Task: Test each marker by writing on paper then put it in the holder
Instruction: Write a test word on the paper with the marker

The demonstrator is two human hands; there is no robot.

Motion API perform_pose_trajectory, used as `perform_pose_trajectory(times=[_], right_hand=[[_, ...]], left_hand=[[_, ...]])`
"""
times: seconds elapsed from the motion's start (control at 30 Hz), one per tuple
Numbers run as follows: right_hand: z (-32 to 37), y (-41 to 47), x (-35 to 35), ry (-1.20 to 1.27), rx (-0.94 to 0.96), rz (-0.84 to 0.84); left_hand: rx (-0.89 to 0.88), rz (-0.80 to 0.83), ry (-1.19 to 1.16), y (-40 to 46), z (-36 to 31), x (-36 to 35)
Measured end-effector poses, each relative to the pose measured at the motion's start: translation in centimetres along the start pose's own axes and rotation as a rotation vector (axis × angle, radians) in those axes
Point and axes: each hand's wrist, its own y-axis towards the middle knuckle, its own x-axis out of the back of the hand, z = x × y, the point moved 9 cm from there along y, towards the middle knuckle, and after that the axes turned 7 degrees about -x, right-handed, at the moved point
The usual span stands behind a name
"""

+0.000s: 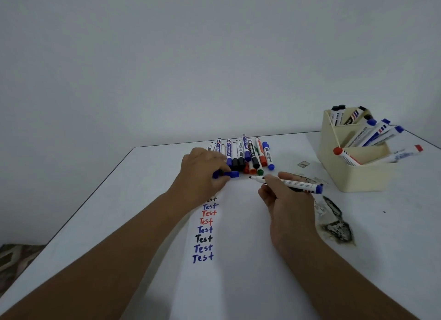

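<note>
Blue cap [229, 174] pinched in left hand [202, 174], pointing right, just left of bare marker tip. Uncapped marker [286, 183] gripped in right hand [284, 200], fingers curled round barrel. Long axis near level across the view: black tip toward left hand, blue end toward holder [353, 152]. Cap mouth and tip face each other, a small gap between, both above far end of paper [238, 248]. Column of "Test" words [204, 233] down paper's left side, top one half hidden under left hand. Likely next: either cap pushed onto tip, or tip lowered to paper; cannot tell which. Holder on desk [393, 224] to right, nearer right hand, several markers already in its compartments. Row of untested markers [243, 155] lying beyond both hands, caps mostly toward the person, nearer left hand.
</note>
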Motion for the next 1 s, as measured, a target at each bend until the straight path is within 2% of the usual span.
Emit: perform_pose_trajectory(times=[0.2, 0.33, 0.5, 0.67, 0.9, 1.0], right_hand=[[0.3, -0.5, -0.7, -0.102, 0.03, 0.046], [0.6, -1.5, -2.0, -0.167, 0.075, 0.16], [0.6, -2.3, -2.9, -0.189, 0.107, 0.263], [0.2, -2.6, -4.0, -0.183, 0.083, 0.37], [-0.4, -3.7, -5.1, -0.115, 0.04, 0.561], [-0.5, -3.8, -5.2, -0.105, 0.043, 0.581]], left_hand=[[0.26, -0.026, -0.326, -4.3, 1.2, 2.0], [0.392, -0.087, -0.564, -6.4, 1.8, 2.5], [0.446, -0.114, -0.761, -7.9, 1.9, 2.2], [0.561, -0.265, -1.154, -8.2, 1.8, 2.7], [0.579, -0.24, -1.225, -8.4, 2.4, 2.3], [0.589, -0.227, -1.264, -8.5, 2.3, 2.1]])
